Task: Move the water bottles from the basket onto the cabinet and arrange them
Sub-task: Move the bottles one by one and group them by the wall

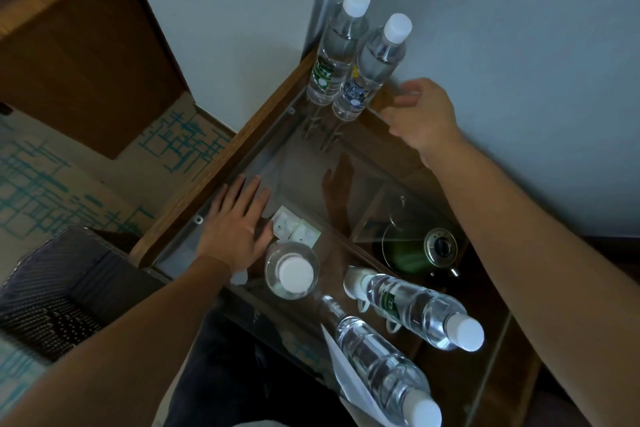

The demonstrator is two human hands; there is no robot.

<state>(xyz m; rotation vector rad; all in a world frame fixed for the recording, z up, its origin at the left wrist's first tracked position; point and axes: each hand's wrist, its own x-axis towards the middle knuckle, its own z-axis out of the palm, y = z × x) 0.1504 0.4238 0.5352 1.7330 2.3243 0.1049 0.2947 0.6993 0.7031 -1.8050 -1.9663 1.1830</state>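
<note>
**Water bottles standing on the glass-topped cabinet, both hands empty**

Water bottles, five of them, stand upright on the cabinet (221, 163), all with white caps. From the head camera, two sit touching each other in the far corner at about twelve o'clock: one with a green label (337, 48) and one with a blue label (372, 69) just to its right. Three more cluster at about five o'clock near the front edge: one seen straight down on its cap (292, 270), a second green-labelled one (419, 308), and a third (384, 367) closest to the camera.

The left hand (235, 229) lies flat on the glass, fingers spread, holding nothing, beside two small white packets (294, 229). The right hand (420, 114) hovers half-open at about one o'clock, just right of the far pair, gripping nothing. The dark woven basket (65, 288) sits on the floor at eight o'clock. A green kettle (415, 250) shows beneath the glass.
</note>
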